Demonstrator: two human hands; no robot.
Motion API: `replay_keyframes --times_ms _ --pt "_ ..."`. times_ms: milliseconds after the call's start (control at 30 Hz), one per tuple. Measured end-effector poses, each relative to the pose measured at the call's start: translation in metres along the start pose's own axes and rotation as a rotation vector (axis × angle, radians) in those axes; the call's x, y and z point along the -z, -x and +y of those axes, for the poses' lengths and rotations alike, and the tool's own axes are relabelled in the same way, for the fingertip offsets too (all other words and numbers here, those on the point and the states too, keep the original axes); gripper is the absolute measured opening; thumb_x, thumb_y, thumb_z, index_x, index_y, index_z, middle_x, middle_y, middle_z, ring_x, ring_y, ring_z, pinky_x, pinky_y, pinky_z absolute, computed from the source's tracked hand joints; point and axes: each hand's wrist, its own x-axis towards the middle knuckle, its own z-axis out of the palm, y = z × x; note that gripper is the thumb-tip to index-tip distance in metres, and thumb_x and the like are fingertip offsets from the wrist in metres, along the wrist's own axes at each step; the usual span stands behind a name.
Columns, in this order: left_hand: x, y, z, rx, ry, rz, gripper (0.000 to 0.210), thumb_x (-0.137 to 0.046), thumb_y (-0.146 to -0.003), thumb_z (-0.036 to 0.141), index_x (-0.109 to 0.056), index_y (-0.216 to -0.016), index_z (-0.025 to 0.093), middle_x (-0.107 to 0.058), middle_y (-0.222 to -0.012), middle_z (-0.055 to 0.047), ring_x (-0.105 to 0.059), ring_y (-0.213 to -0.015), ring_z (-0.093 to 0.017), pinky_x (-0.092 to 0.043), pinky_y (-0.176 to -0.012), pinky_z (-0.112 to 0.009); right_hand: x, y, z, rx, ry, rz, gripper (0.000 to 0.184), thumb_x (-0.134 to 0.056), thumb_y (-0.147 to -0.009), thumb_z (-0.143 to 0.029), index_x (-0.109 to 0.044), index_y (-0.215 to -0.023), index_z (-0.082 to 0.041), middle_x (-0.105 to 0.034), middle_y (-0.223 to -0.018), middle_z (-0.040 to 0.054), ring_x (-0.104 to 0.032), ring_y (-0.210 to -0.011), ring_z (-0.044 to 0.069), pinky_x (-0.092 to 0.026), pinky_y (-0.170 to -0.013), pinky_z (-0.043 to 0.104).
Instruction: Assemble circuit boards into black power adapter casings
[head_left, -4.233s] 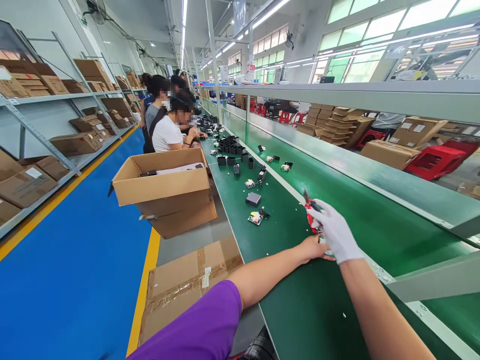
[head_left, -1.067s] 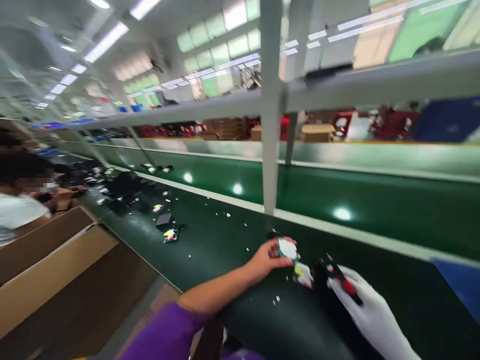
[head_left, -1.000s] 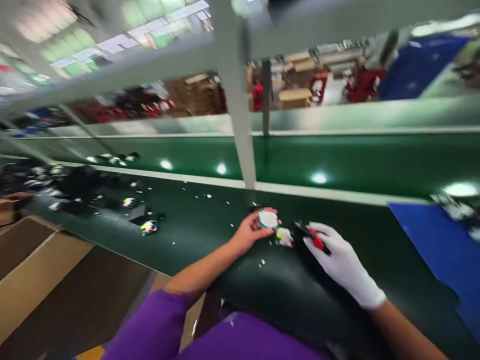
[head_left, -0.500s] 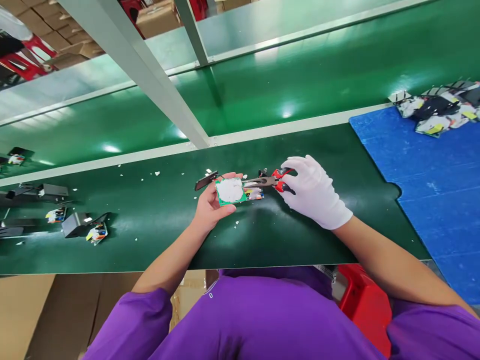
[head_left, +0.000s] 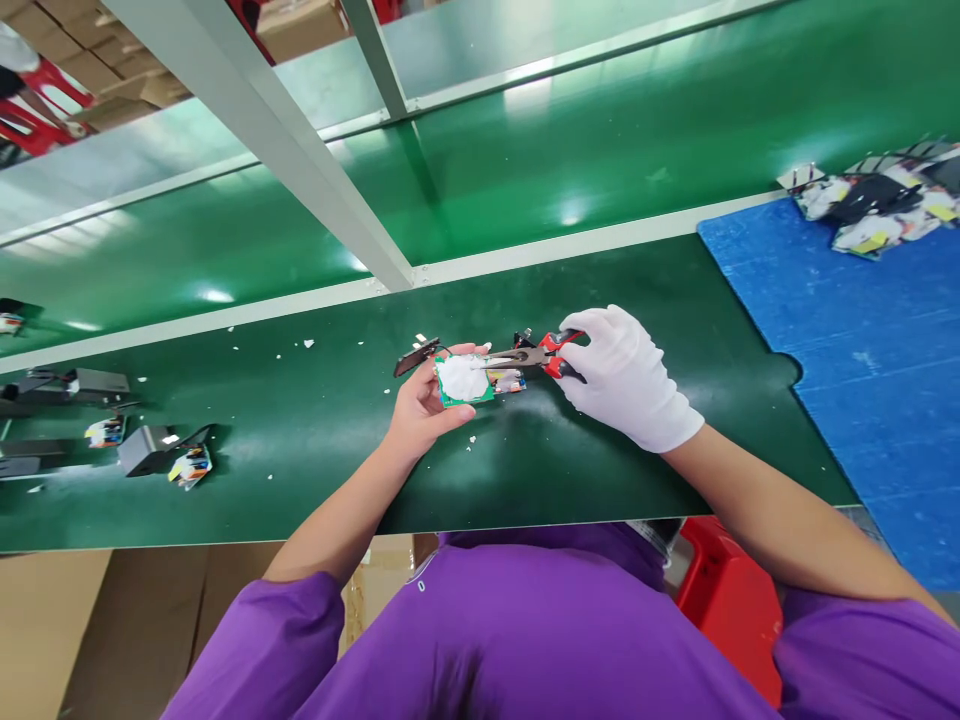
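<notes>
My bare left hand grips a green circuit board by its edges, its face covered by a white patch. A black piece on a short wire sticks out past my fingers on the left. In a white glove, my right hand is closed round the red and black handles of long-nose pliers. The jaws lie over the board's right side, with the tips at the white patch; whether they pinch anything I cannot tell. Colourful components show beneath the jaws.
Black housings and small boards with components lie on the left of the green bench. White crumbs are scattered about. At right, a blue mat bears a pile of boards. A slanted metal post stands behind; a red stool is below.
The plier tips have shifted slightly left, further over the white patch. The board is tilted a little differently. Both hands keep their holds, and the camera view has shifted a little.
</notes>
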Motion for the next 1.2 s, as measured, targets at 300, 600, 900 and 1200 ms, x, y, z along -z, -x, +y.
replay_keyframes --times_ms 300,600,900,1200 --pt "-0.001 -0.002 0.001 -0.104 -0.093 0.024 0.055 -0.089 -0.065 0.028 -0.069 -0.116 0.022 -0.07 -0.124 -0.012 -0.073 -0.101 -0.023 -0.061 -0.088 -0.03 0.002 0.001 -0.003 -0.011 0.096 -0.001 0.016 -0.055 -0.089 -0.019 -0.071 -0.085 -0.017 -0.063 -0.11 0.0123 -0.052 -0.1 0.028 -0.035 -0.094 0.049" --pt "0.001 -0.002 0.004 -0.061 -0.297 0.075 0.052 -0.091 -0.059 0.025 -0.071 -0.106 0.017 -0.074 -0.112 -0.012 -0.073 -0.088 -0.02 -0.059 -0.079 -0.028 0.017 -0.001 -0.014 -0.07 0.125 -0.133 0.023 -0.048 -0.095 -0.015 -0.069 -0.086 -0.015 -0.065 -0.102 0.0143 -0.049 -0.086 0.026 -0.025 -0.067 0.038" --pt "0.004 -0.001 -0.001 0.007 -0.335 0.045 0.054 -0.092 -0.058 0.028 -0.071 -0.107 0.018 -0.074 -0.112 -0.011 -0.073 -0.09 -0.022 -0.058 -0.085 -0.032 0.027 0.003 -0.021 -0.071 0.17 -0.215 0.028 -0.049 -0.087 -0.001 -0.063 -0.067 -0.014 -0.06 -0.079 0.0113 -0.043 -0.073 0.023 -0.013 -0.061 0.036" --pt "0.002 -0.006 0.002 -0.015 -0.215 0.02 0.049 -0.089 -0.062 0.027 -0.074 -0.107 0.016 -0.076 -0.108 -0.013 -0.074 -0.087 -0.021 -0.059 -0.08 -0.028 0.021 0.003 -0.013 -0.106 0.06 -0.369 0.027 -0.055 -0.094 -0.023 -0.068 -0.073 -0.011 -0.063 -0.082 0.0128 -0.048 -0.068 0.022 -0.019 -0.056 0.036"
